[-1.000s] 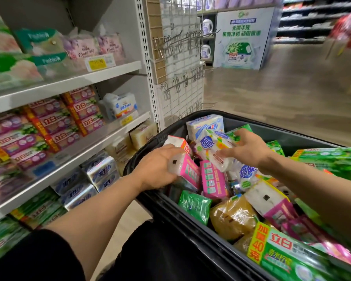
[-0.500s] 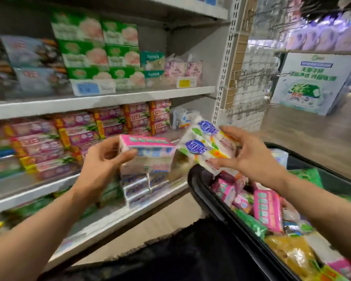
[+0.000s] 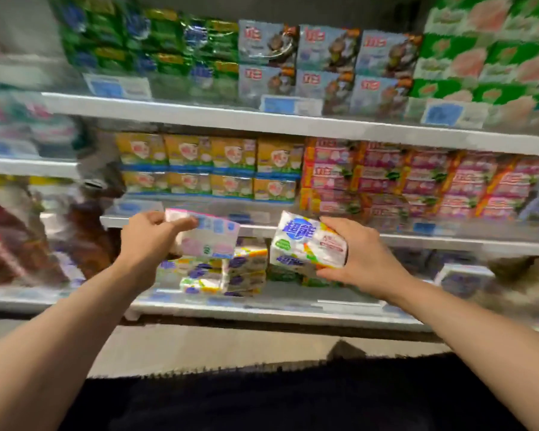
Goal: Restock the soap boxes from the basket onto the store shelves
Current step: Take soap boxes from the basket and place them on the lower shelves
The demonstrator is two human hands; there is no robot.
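Note:
My left hand grips a pink and white soap box by its left end, held in front of the lower shelf. My right hand grips a white soap pack with blue characters from its right side. Both packs hover just above a small stack of matching white soap packs on the lower shelf. The basket is out of view.
The middle shelf carries yellow soap packs and pink and red soap packs. The top shelf holds green and blue packs. A blue and white box stands at the right of the lower shelf. The image is blurred.
Both hands lifted a soap pack each out of the basket and carried them left to the shelves. My view has turned from the basket to face the shelving.

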